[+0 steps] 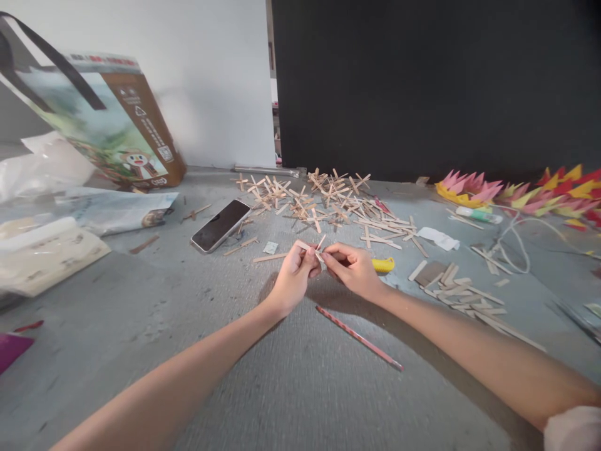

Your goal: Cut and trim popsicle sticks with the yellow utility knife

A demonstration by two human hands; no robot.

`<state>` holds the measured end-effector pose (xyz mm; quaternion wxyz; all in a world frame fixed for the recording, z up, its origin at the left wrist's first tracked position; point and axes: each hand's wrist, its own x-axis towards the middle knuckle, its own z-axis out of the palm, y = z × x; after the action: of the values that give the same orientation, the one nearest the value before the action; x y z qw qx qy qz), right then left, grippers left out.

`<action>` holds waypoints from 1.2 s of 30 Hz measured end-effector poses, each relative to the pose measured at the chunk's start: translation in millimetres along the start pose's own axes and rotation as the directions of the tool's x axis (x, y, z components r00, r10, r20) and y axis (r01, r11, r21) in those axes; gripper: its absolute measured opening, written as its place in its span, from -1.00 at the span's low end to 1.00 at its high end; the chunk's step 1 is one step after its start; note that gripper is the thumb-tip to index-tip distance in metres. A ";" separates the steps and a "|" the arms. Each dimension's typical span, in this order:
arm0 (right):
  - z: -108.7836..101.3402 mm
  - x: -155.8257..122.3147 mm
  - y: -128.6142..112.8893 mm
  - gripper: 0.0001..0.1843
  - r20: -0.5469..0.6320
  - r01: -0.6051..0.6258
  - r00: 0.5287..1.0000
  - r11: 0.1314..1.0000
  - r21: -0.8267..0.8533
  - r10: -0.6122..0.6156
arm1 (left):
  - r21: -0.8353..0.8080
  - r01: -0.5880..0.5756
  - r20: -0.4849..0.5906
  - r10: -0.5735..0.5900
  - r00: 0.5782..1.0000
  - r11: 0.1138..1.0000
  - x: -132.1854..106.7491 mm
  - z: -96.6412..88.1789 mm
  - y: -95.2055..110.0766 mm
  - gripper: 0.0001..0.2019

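Small wooden craft sticks (321,241) meet between my two hands above the middle of the grey table. My left hand (297,269) is closed and pinches them between thumb and fingers. From the other side, my right hand (352,268) pinches the same sticks at their near end; how they join is partly hidden by my fingers. Just beyond my right hand lies a yellow-handled cutter (384,265), its other end covered by the hand. A red patterned pencil (359,338) rests on the table below my hands.
Behind my hands spreads a pile of crossed sticks (310,197). Loose sticks (469,294) lie at right, near a glue stick (479,215) and a white cord (502,241). Folded paper pieces (469,188) stand behind. At left are a phone (220,225) and a printed bag (113,125).
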<state>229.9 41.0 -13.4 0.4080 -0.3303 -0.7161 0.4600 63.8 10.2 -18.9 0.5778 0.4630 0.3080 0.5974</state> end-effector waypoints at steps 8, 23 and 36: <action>-1.2 1.8 -5.2 -0.58 0.027 -0.027 0.999 0.998 0.052 0.026 | 0.020 0.002 -0.012 -0.001 1.000 1.000 -0.2 -1.1 -0.5 -0.57; -2.4 0.2 -6.1 -0.61 0.044 0.036 0.998 0.998 -0.050 -0.034 | 0.038 0.016 -0.019 -0.016 1.000 0.999 -3.8 -0.9 -0.2 -0.59; -4.5 -1.3 -3.2 -0.63 0.084 0.049 0.996 0.996 -0.081 -0.042 | 0.023 0.078 -0.046 -0.077 0.996 0.997 -1.4 0.2 0.8 -0.71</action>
<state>234.1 40.5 -9.7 0.3743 -0.3114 -0.7581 0.4339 63.6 8.7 -18.4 0.5876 0.4441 0.3461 0.5811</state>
